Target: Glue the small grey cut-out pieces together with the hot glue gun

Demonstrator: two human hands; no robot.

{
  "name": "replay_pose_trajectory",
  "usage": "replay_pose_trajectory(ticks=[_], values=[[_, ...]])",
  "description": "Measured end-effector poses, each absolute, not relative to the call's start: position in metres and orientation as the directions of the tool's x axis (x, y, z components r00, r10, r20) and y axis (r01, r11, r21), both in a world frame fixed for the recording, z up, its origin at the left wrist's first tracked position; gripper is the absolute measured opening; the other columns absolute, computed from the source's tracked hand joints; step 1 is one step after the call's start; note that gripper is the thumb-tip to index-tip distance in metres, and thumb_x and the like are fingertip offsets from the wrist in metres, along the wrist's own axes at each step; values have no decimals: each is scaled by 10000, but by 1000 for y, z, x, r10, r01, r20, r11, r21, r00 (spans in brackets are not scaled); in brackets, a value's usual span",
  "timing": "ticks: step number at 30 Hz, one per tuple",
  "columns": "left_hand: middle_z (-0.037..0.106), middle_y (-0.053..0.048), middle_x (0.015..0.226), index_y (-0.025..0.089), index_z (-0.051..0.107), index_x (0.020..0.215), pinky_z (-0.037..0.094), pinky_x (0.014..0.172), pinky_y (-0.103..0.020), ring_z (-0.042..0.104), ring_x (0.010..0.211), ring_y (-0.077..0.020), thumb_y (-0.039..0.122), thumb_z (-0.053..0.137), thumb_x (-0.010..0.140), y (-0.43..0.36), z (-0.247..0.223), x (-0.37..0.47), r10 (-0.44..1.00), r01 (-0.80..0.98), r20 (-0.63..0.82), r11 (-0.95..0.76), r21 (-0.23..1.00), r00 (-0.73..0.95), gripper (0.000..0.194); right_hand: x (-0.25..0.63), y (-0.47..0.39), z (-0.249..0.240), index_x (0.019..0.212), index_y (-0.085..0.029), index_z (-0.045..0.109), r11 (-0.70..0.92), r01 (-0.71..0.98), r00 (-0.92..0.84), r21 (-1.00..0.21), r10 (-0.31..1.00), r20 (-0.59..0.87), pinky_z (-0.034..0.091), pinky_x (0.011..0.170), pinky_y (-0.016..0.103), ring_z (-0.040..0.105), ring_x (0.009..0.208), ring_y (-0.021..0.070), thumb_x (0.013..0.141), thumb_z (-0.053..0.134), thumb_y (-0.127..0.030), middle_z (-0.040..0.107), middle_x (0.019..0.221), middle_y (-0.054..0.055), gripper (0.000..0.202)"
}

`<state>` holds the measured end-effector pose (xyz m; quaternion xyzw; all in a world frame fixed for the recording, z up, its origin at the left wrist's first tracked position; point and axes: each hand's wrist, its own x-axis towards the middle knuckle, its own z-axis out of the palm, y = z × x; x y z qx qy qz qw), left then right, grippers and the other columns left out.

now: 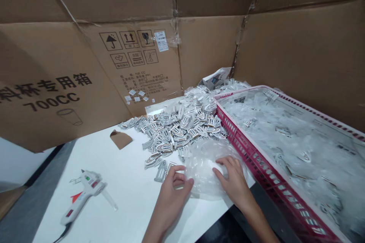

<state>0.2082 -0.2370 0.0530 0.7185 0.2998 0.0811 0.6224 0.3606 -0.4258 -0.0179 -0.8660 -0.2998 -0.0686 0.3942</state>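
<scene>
Clear plastic bags (pixel 203 159) lie in a loose heap at the front right of the white table. My left hand (pixel 176 190) is at the left edge of this heap, its fingers curled with thumb and forefinger close together; what it may pinch is too small to make out. Over the right part of the bags is my right hand (pixel 230 176), thumb and fingers apart, touching the plastic. Just behind the bags spreads a big pile of small grey and white metal pieces (pixel 176 129), some of them reaching near my left hand.
A white glue gun (pixel 82 197) with a clear stick lies at the left. Behind it is a brown cardboard scrap (pixel 121 139). A red crate (pixel 253 159) filled with bagged pieces stands at the right. Tall cardboard boxes (pixel 114 83) wall off the back.
</scene>
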Motion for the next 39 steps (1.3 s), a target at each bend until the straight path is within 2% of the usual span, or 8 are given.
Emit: replay_pose_trajectory(ticks=[4,8,14,19,23,30,35,39], values=[[711,-116,1192,217,599,1258,595,940,-406,733,1064,-271,636,823,773,-248,48,191,530,391,-370,77,917,763,679,361,-422,-13,1055,-249,716,-572,591,798,-569,517,309,416,879,433,619,988,295,932,686,-320,712,980,54,145],[701,-160,1283,194,612,1269,574,1020,-428,731,1072,-265,657,818,798,-261,36,186,453,363,-386,141,921,804,692,360,-417,-7,980,-247,701,-576,594,784,-562,570,245,380,845,401,630,906,262,897,684,-280,706,871,26,92],[652,-184,1388,199,598,1265,535,1105,-428,694,1216,-289,622,828,831,-286,29,193,372,276,-353,245,929,858,648,359,-411,6,901,-238,657,-528,514,769,-676,632,90,396,863,396,643,892,254,797,622,-190,689,825,7,119],[619,-186,1461,222,566,1376,518,1133,-424,660,1308,-304,575,859,824,-293,34,195,335,224,-346,352,909,876,717,361,-411,12,829,-237,594,-400,462,732,-792,676,85,441,782,348,620,831,233,780,561,-204,650,805,9,68],[627,-170,1467,228,599,1328,539,1095,-391,667,1295,-294,553,883,803,-293,36,195,330,233,-372,391,890,867,680,362,-414,13,818,-230,634,-374,430,784,-822,605,135,464,780,350,622,802,232,810,616,-262,654,781,13,37],[607,-161,1483,224,609,1282,535,1080,-383,664,1276,-285,553,884,799,-291,34,196,344,239,-378,383,892,860,646,367,-423,19,781,-214,687,-353,407,856,-842,470,217,504,792,372,650,793,242,892,699,-425,695,784,43,238],[625,-147,1450,222,617,1271,516,1104,-378,682,1243,-268,537,874,815,-290,30,198,324,219,-358,393,893,876,611,368,-421,12,946,-186,715,-255,278,922,-926,342,182,547,795,366,666,831,239,888,733,-537,690,876,59,355],[595,-164,1506,231,604,1332,525,1099,-403,679,1259,-292,541,911,765,-291,29,201,334,217,-375,425,879,865,715,370,-419,9,997,-172,707,-136,133,961,-982,260,94,560,803,374,687,845,251,800,811,-588,715,902,71,472]])
